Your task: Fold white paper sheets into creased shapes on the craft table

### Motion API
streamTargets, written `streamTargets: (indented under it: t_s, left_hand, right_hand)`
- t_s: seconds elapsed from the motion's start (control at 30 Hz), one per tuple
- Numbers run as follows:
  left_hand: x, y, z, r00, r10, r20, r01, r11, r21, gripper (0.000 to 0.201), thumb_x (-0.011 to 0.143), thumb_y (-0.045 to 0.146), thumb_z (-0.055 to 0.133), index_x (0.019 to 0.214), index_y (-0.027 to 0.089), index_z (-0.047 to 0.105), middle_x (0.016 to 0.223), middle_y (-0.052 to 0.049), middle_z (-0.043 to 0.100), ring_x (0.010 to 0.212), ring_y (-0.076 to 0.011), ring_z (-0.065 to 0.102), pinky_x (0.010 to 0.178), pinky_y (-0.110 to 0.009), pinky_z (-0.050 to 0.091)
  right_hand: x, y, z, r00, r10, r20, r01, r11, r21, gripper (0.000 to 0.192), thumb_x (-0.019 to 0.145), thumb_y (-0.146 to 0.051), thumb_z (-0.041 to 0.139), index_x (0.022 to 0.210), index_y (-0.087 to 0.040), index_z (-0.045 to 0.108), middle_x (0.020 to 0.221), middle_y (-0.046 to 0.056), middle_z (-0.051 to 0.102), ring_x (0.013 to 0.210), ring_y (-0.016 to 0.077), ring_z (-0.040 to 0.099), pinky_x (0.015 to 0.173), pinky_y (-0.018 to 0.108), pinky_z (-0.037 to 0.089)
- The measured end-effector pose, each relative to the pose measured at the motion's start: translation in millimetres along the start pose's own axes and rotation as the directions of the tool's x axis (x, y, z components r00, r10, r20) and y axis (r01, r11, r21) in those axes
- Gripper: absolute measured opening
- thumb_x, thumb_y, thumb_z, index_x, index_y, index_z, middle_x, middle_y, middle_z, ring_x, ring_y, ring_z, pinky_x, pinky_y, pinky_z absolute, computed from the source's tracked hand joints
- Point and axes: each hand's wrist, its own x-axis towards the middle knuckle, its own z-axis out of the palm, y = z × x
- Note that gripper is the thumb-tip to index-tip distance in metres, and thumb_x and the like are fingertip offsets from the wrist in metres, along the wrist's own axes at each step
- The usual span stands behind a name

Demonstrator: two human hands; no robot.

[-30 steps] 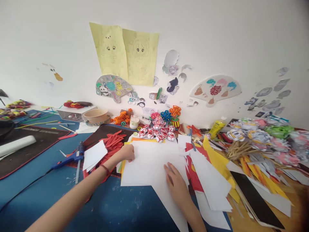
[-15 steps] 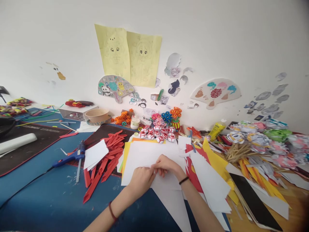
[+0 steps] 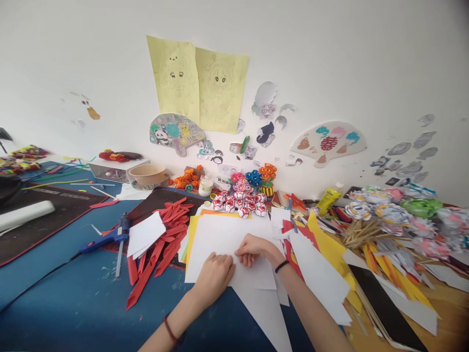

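Blue tabletop (image 3: 106, 313), white paper (image 3: 218, 232) lying on it right in front of me. My left hand (image 3: 215, 274) is loosely curled over the paper, right hand (image 3: 252, 250) bunched just beside; can't tell if either's pinching anything. Probably lining up sheets, so next calls for steady pressure.

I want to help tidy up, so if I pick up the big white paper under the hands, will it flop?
Probably yes: the white paper looks thin and flat, so it should be light and bendy. It might slide if pushed, since it lies over yellow paper. Tugging could crease it, as the left hand and right hand seem to rest there.
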Motion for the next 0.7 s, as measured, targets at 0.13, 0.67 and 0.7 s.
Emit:
streamTargets:
  t_s: [0.13, 0.67, 0.7]
  left_hand:
    - [-1, 0, 0.6, 1.000, -0.001, -0.008, 0.001, 1.000, 0.007, 0.028, 0.098, 0.025, 0.032, 0.080, 0.018, 0.052, 0.075, -0.003, 0.062, 0.071, -0.0183, 0.059, 0.072, -0.032, 0.034]
    - [-1, 3, -6.1, 1.000, -0.002, 0.022, 0.002, 1.000, 0.003, 0.031, 0.099, 0.025, 0.027, 0.079, 0.018, 0.049, 0.074, -0.003, 0.061, 0.070, -0.0184, 0.058, 0.071, -0.033, 0.035]
    - [-1, 3, -6.1, 1.000, -0.004, 0.024, 0.004, 1.000, 0.002, 0.031, 0.099, 0.025, 0.027, 0.079, 0.018, 0.049, 0.074, -0.003, 0.061, 0.070, -0.0184, 0.058, 0.071, -0.033, 0.035]
  right_hand:
    - [-3, 7, -6, 0.999, 0.030, -0.013, -0.030, 1.000, 0.008, 0.036, 0.073, -0.043, 0.071, 0.061, -0.010, 0.067, 0.050, 0.002, 0.064, 0.042, 0.0092, 0.059, 0.041, 0.017, 0.040]
    - [-42, 43, -35, 0.982, 0.143, -0.120, -0.145, 0.989, -0.006, 0.038, 0.071, -0.046, 0.073, 0.058, -0.010, 0.067, 0.049, 0.004, 0.064, 0.041, 0.0099, 0.059, 0.041, 0.016, 0.041]
    - [-45, 47, -37, 0.981, 0.145, -0.131, -0.146, 0.989, -0.002, 0.038, 0.071, -0.045, 0.073, 0.059, -0.010, 0.067, 0.050, 0.005, 0.065, 0.041, 0.0101, 0.059, 0.041, 0.016, 0.042]
